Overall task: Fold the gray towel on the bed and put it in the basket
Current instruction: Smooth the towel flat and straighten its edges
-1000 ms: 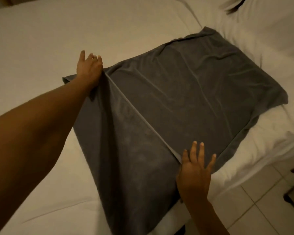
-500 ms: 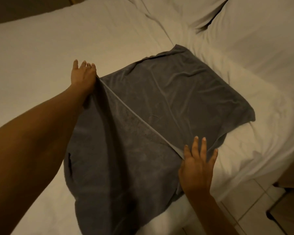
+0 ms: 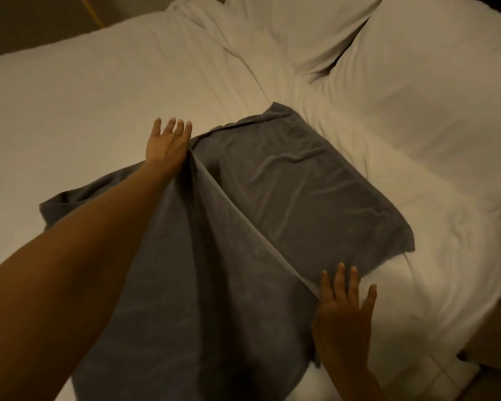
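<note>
One wide white-sheeted bed (image 3: 99, 91) carries two white pillows (image 3: 434, 91) at its head and one gray terry towel (image 3: 295, 183) lying near its right edge, more bunched and drawn in than a second ago, its far flap shorter and its near part now lifted in a draped fold. Of the two hands, the left hand (image 3: 168, 143) has its grip on the fold's far end with fingers spread straight, thumb hidden, while the right hand (image 3: 344, 308) likewise holds the near end by the bed's right edge; both have moved further toward the pillows.
</note>
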